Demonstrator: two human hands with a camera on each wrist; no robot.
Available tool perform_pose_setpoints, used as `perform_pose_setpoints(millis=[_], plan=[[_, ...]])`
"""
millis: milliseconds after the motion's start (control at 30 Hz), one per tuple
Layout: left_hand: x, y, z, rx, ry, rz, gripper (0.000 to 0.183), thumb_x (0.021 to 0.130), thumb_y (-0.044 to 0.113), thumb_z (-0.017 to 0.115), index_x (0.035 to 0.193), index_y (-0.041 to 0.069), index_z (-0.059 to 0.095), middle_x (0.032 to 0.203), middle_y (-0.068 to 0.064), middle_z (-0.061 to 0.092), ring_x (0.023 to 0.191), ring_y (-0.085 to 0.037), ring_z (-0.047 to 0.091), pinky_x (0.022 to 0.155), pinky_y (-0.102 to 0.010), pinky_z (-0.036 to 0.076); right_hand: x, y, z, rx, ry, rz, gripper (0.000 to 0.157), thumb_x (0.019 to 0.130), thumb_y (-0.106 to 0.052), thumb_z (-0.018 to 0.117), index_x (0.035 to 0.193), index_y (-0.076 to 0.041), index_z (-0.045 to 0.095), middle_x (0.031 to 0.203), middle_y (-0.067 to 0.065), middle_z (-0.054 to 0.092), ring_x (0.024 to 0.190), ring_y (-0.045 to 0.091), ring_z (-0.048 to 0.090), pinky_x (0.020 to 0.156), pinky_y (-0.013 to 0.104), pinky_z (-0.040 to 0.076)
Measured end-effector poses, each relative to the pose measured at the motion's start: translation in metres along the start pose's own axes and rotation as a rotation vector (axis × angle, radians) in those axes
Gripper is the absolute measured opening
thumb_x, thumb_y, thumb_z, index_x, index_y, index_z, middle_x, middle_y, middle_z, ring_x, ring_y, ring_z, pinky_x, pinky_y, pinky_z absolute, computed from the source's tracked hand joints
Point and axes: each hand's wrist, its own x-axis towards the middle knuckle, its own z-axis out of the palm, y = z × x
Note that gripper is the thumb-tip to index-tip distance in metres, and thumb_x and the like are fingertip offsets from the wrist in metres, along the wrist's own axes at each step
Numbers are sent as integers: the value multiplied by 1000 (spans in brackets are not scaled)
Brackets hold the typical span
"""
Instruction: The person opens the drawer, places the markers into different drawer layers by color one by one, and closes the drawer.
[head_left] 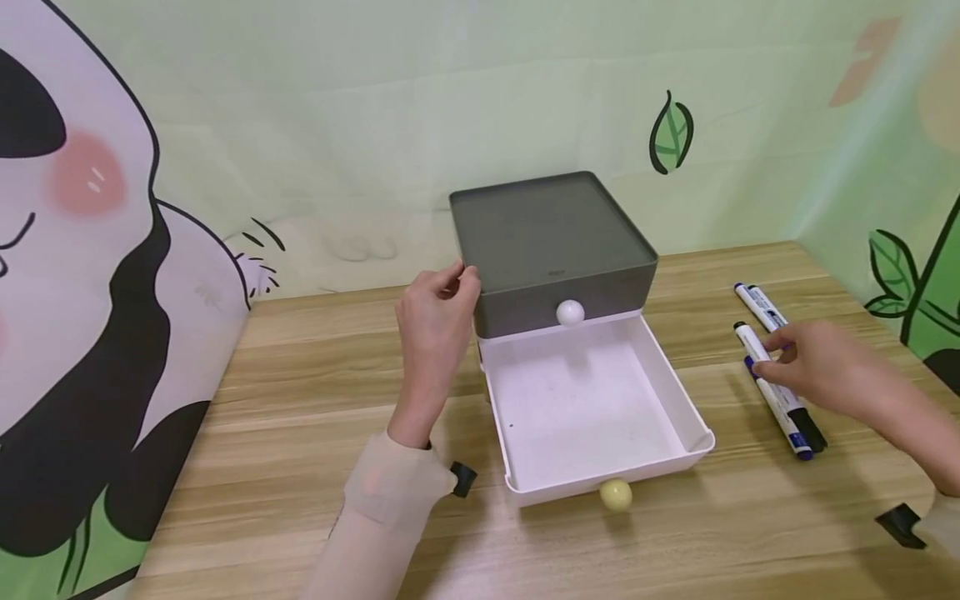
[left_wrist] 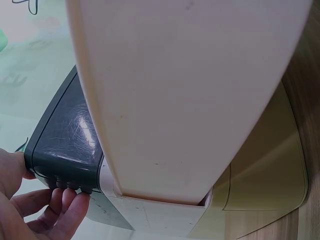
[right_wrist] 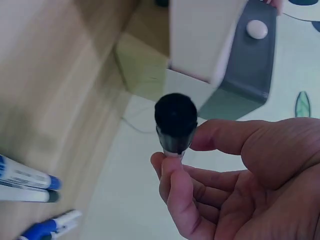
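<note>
A small drawer box with a dark grey tray-like top (head_left: 551, 229) stands on the table. Its white drawer (head_left: 592, 408), with a yellow round knob (head_left: 617, 495), is pulled well out, and nothing lies in it. My left hand (head_left: 438, 321) grips the grey top part at its left front edge, thumb and fingers on opposite sides in the left wrist view. To the right of the box, my right hand (head_left: 825, 367) pinches a white marker (head_left: 752, 343) with a black cap (right_wrist: 176, 117) between thumb and fingers. A blue-capped marker (head_left: 772, 402) lies just beside and below it.
Two more markers (head_left: 767, 308) lie farther back on the right of the wooden table (head_left: 322, 392). A white knob (head_left: 570, 313) sticks out from the grey upper drawer. Behind the table hangs a green printed backdrop (head_left: 360, 125) with a panda on the left.
</note>
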Motion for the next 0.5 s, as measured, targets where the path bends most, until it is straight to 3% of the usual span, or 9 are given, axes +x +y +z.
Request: perform_pose_setpoints(millis=[267,500], plan=[[0,1,0,6,-10,-3,29,94,22,69,116,6,79,93,-11,74,84,-24,70,77,-40,55,-2,-25,-27,-54,30,-14,46,97,-19,68,121,20,59,89,19,73,71,23,67,59,42,56],[0,1,0,10,-8,0,29,94,22,69,116,6,79,93,-12,74,84,-24,70,77,-40,55,-1,-49,-46,-67,47,-32,48,97,-20,70,123,18,59,90,17,72,73,23,66,60,41,55]])
